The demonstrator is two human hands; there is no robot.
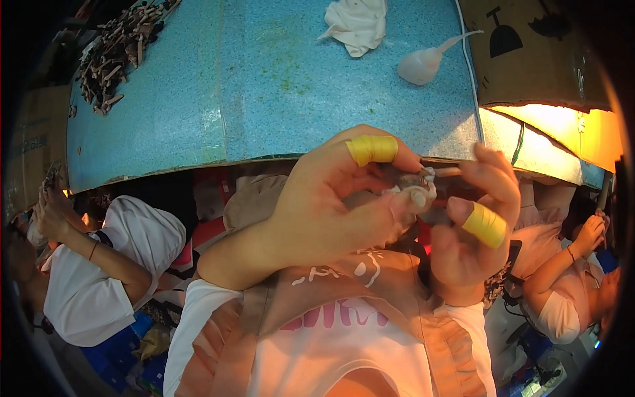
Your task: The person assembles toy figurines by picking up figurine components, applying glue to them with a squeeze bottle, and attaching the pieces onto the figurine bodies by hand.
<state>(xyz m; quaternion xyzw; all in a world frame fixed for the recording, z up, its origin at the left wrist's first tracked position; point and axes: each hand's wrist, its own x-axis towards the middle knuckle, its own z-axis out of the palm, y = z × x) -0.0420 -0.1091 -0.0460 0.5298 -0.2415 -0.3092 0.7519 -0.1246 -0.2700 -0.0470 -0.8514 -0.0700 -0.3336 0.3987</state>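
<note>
In front of my chest, just off the near edge of the blue table (pixel 264 99), my left hand (pixel 331 205) is closed in a pinch. Between its thumb and fingers is a small whitish and brown piece (pixel 420 195), its exact kind too small and blurred to name. To its right, my right hand (pixel 486 228) has its fingers curled round a thin brown stick-like thing (pixel 447 172), whose end meets the piece. Yellow tape wraps a left finger (pixel 374 149) and a right finger (pixel 485 225).
Many small brown and beige pieces (pixel 122 56) lie heaped at the table's far left. A crumpled white cloth (pixel 357 26) and a translucent squeeze bottle (pixel 421 66) with a thin spout lie at the far side. A white cable (pixel 471 73) runs beside cardboard (pixel 529 59). People sit on both sides.
</note>
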